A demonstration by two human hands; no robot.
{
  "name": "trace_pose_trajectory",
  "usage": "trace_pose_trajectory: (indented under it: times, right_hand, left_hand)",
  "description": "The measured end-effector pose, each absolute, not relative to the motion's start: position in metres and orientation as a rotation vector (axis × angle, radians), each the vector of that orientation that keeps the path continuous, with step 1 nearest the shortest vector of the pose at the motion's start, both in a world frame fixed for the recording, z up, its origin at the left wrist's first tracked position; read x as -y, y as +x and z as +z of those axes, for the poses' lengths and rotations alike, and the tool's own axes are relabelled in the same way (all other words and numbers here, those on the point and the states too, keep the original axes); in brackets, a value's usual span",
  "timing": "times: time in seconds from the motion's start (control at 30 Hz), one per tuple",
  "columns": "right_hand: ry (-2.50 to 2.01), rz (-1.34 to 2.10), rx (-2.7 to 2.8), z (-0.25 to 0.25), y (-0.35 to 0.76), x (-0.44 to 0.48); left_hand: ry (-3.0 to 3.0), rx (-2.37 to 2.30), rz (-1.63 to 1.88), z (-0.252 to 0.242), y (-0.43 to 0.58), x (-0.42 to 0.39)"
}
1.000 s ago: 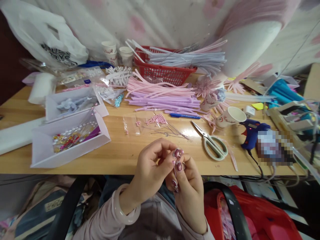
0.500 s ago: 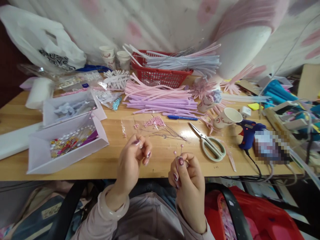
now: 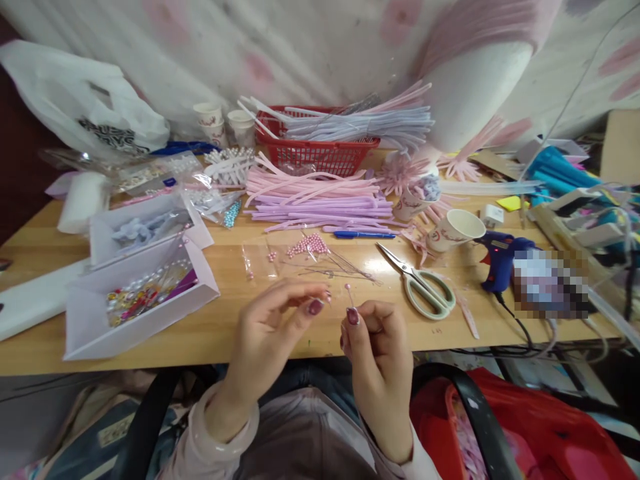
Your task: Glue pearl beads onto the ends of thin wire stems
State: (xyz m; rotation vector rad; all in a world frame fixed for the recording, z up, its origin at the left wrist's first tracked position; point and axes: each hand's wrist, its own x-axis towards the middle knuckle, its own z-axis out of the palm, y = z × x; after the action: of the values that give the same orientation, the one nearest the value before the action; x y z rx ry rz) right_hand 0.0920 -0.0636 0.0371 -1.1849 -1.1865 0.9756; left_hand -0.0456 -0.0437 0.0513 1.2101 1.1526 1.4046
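My right hand (image 3: 377,353) is closed, with thumb and fingers pinching a thin wire stem. A pink bead (image 3: 348,287) tops the stem, which stands nearly upright above the thumb. Just to its left, my left hand (image 3: 270,340) has thumb and forefinger brought together in a pinch; whatever is between the tips is too small to make out. Beyond both hands, loose pink beads (image 3: 309,245) lie in a heap on the wooden table (image 3: 200,333). Several thin wires (image 3: 345,265) are spread beside them, and a small clear bag (image 3: 260,260) lies to the left.
Scissors (image 3: 425,293) lie right of my hands, near a paper cup (image 3: 457,230) and a blue glue gun (image 3: 500,260). A white box (image 3: 145,313) of beads stands left. Behind are a blue pen (image 3: 364,235), purple fuzzy stems (image 3: 320,210) and a red basket (image 3: 315,157).
My left hand has moved right toward the right hand, its thumb and forefinger now pinched. Two beaded stems showed above my right hand before; one shows there now.
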Motion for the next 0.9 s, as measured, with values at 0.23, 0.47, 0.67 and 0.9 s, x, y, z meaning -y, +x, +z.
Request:
trace_pose_trajectory:
  times: [0.23, 0.47, 0.67, 0.9]
  right_hand:
    - [-1.212, 0.932, 1.295, 0.04, 0.092, 0.069]
    - [-1.219, 0.94, 1.297, 0.04, 0.091, 0.068]
    - [-1.219, 1.007, 1.319, 0.041, 0.095, 0.069]
    - [-1.232, 1.092, 1.257, 0.036, 0.088, 0.06]
  left_hand:
    - [0.816, -0.845, 1.349, 0.049, -0.03, 0.041]
    - [0.619, -0.826, 1.316, 0.048, -0.031, 0.039]
    - [0.637, -0.95, 1.411, 0.041, -0.026, 0.038]
    - [0.759, -0.953, 1.456, 0.04, -0.029, 0.036]
